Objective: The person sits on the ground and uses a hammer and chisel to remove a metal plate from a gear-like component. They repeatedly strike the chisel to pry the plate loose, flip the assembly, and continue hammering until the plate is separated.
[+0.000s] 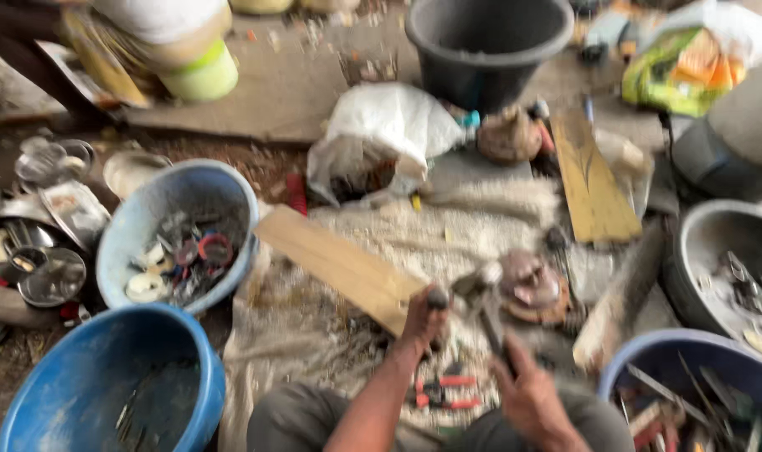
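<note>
**A:** What does the head view show in the person's hands?

**B:** It's blurred. The left hand (427,322) is curled around a short metal piece (438,297), held upright over the sacking (347,335) on the floor. The right hand (527,393) is wrapped round the handle of a hammer-like tool (486,305), whose head sits just beside the metal piece. A round rusty part (533,289) lies right behind them.

**A:** And the containers?

**B:** At the left, a pale blue bowl (130,226) holds mixed scrap: white discs, a red ring, dark metal bits. Below it, a deeper blue tub (63,377) has a few thin dark pieces at the bottom. At lower right, a blue basin (649,356) is full of long metal strips and tools. Above that, a grey basin (699,243) holds small metal parts. A black bucket (481,42) stands at the top; its contents can't be seen.

**A:** Anything between them?

**B:** A wooden plank (339,264) lies slanted beside the pale bowl, and red-handled pliers (444,392) lie between the forearms.
</note>
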